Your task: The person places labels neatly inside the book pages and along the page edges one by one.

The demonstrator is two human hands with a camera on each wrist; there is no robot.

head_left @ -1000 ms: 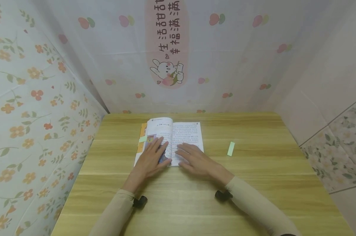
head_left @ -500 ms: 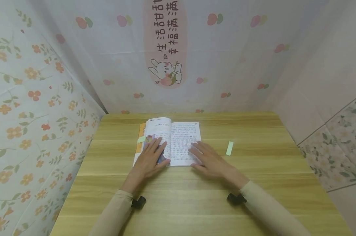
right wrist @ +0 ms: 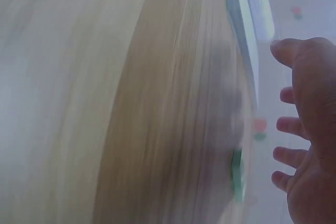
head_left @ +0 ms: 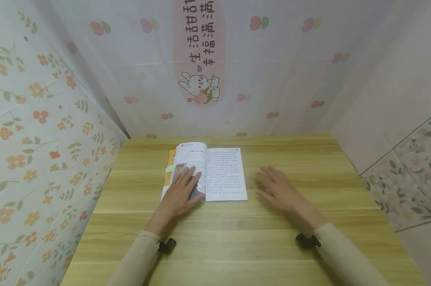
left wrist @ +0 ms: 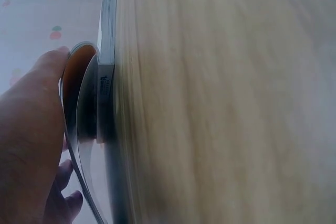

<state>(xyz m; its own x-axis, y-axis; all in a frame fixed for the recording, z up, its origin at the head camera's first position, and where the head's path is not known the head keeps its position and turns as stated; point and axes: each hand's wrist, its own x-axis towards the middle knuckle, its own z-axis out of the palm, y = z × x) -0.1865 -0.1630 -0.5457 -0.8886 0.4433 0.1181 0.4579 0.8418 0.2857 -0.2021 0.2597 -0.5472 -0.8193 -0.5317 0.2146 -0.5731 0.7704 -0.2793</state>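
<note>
An open book lies on the table, its left-hand pages bowed up near the spine. My left hand rests flat on the left page, fingers spread over a coloured picture. In the left wrist view, the thumb side of the left hand lies against the curved pages. My right hand is off the book, over the table to its right, fingers extended and holding nothing. A pale green paper strip lies below the right hand in the right wrist view; the hand hides it in the head view.
Another pale green strip sticks at the book's left edge, near an orange page or cover. The wooden table meets a printed curtain at the back, with a flowered cloth on the left.
My right hand has slid off the right page and moved right, covering the spot where the loose green strip showed. The left hand has stayed on the left page.
</note>
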